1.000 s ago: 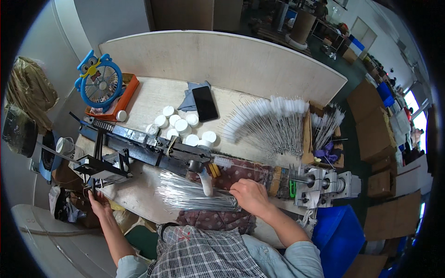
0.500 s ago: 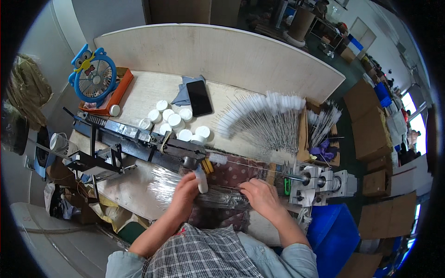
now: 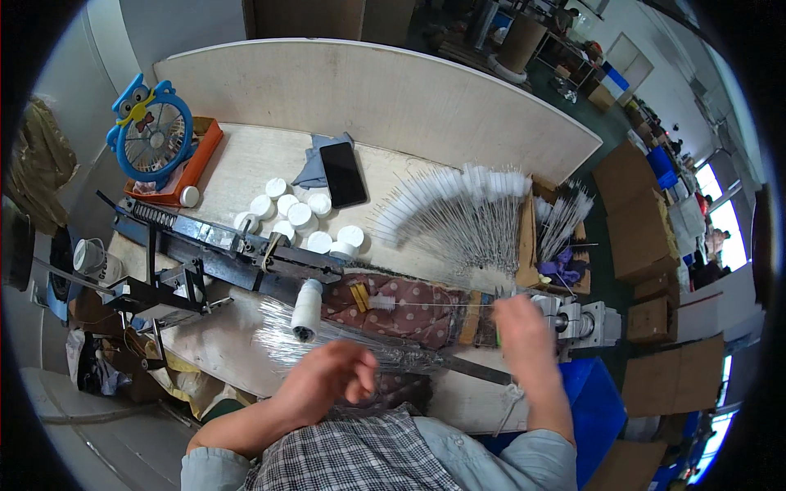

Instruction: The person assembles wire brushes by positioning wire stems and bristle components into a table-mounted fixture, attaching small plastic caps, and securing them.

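Observation:
My left hand [image 3: 332,378] hovers just in front of the bench, off the white cylindrical handle [image 3: 307,311]; its fingers are loosely bent, apart, and nothing shows in them. At the right, my right hand [image 3: 524,331] is at the spindle machine [image 3: 580,322], smeared by motion, its fingertips unclear. A small brush with white bristles [image 3: 381,303] lies by two yellow blocks [image 3: 359,298]. Its thin wire stem runs rightward over a dotted brown cloth [image 3: 422,315] toward my right hand. Whether that hand grips the stem is hidden. Silvery wires [image 3: 278,335] lie beneath the handle.
Many white-tipped wire brushes [image 3: 458,213] fan out at the back right, beside a cardboard box [image 3: 530,237]. White round caps [image 3: 302,216], a phone [image 3: 343,174] and an owl-shaped fan [image 3: 155,135] stand further left. A blue bin [image 3: 594,417] is at the right.
My left hand has let go of the white handle and drawn back toward me. The handle now sits further left. My right hand has gone from the wires rightward to the spindle.

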A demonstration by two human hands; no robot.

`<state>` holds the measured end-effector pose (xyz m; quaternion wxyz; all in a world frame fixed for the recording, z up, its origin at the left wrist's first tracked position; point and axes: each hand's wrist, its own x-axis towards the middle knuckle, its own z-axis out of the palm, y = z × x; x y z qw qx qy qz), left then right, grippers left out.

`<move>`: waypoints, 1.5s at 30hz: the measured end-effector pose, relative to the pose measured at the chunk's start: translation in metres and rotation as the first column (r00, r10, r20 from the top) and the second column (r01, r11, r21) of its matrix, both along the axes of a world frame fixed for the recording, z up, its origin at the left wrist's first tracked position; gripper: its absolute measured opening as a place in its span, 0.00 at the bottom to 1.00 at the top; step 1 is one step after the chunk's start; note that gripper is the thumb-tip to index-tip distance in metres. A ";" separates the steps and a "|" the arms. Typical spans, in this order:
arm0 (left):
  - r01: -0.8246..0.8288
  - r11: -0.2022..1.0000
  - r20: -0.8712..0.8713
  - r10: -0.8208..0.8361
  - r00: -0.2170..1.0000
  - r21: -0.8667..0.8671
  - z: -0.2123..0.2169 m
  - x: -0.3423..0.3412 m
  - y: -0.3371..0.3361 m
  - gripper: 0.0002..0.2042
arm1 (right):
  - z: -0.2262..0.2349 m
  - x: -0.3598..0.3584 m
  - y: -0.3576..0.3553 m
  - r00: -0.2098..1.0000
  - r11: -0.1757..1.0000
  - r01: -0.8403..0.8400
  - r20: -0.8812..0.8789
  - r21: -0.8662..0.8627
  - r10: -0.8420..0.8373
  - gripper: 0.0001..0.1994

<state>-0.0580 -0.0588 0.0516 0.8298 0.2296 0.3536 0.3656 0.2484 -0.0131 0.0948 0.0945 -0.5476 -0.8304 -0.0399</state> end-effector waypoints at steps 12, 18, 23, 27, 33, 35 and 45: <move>0.717 0.047 -0.553 0.673 0.492 0.695 -0.048 0.151 0.107 0.07 | -0.016 0.006 0.037 0.824 0.996 0.087 -0.561 -0.008 -0.077 0.08; 0.891 -0.009 -0.580 0.756 0.302 0.454 -0.063 0.150 0.145 0.09 | -0.037 0.017 0.041 0.856 0.999 0.053 -0.516 0.003 -0.044 0.06; 0.622 0.032 -0.459 0.705 0.541 0.782 -0.052 0.080 0.089 0.11 | -0.017 0.011 0.045 0.852 0.983 -0.162 -0.515 -0.085 0.096 0.04; 0.325 0.558 -0.633 0.547 0.548 0.764 -0.046 0.024 0.028 0.09 | -0.021 -0.051 0.075 0.770 0.902 -0.431 -0.509 0.032 0.386 0.06; -0.335 0.805 -0.490 0.572 0.658 0.489 -0.049 -0.024 0.008 0.09 | -0.052 -0.135 0.090 0.728 0.905 -0.422 -0.580 0.043 0.367 0.05; -0.366 0.793 -0.473 0.592 0.653 0.488 -0.047 -0.031 0.009 0.10 | -0.055 -0.147 0.088 0.758 0.917 -0.395 -0.543 0.059 0.362 0.05; 0.169 0.934 -0.932 0.272 0.241 0.316 -0.067 -0.006 0.050 0.25 | -0.047 -0.157 0.080 0.822 0.935 -0.354 -0.465 0.034 0.329 0.04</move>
